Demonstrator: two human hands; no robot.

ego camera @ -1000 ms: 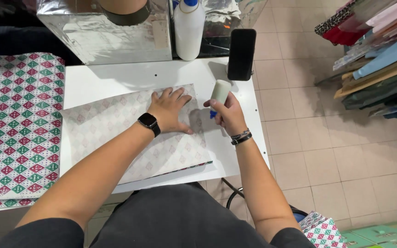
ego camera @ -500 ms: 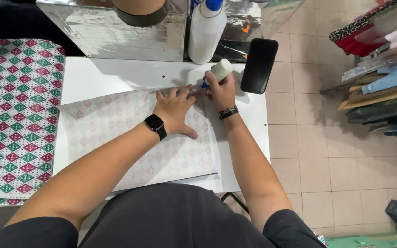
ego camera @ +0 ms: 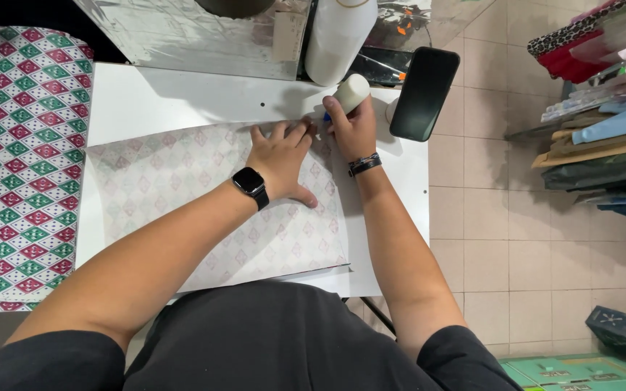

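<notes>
My L hand (ego camera: 282,158) lies flat, fingers spread, pressing the paper (ego camera: 211,206) onto the white table (ego camera: 153,98), nothing gripped. R hand (ego camera: 353,130) is wrapped tight around a small glue bottle (ego camera: 349,93), tipped w/ nozzle down at the paper's far right edge, just beside my L fingertips. Big white bottle (ego camera: 338,32) stands just beyond; phone (ego camera: 424,93) to the right; patterned sheet (ego camera: 19,159) far left.

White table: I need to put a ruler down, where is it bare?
The white table is bare between the silver box and the patterned sheet. The far right corner is crowded: left hand, right hand, glue stick, phone.
</notes>
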